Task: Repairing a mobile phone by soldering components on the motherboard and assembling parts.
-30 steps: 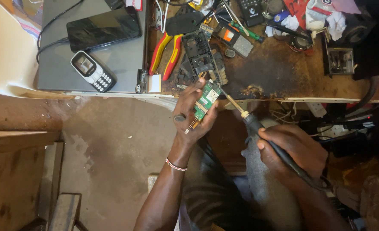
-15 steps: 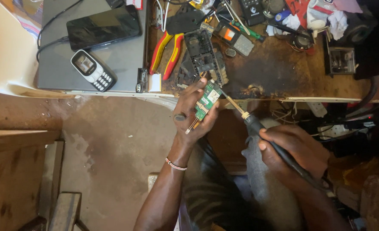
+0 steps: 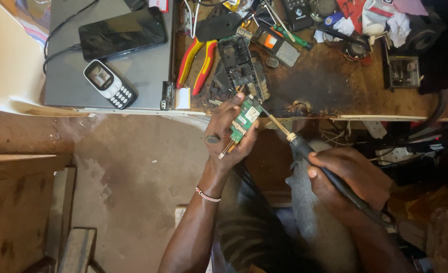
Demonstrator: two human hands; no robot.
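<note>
Left hand (image 3: 229,136) clamped around small green circuit board (image 3: 244,121), tilted up for tip access — just off the workbench (image 3: 335,86) edge. Right hand (image 3: 350,179) at four o'clock, closed pen-style on soldering iron (image 3: 305,149) — tip touching board's two o'clock corner.

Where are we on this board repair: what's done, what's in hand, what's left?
Done: the phone frame lies stripped on the workbench. In hand: the left hand holds the green circuit board while the right hand puts the soldering iron tip to its upper edge. Left: the board is not yet back in the frame.
</note>
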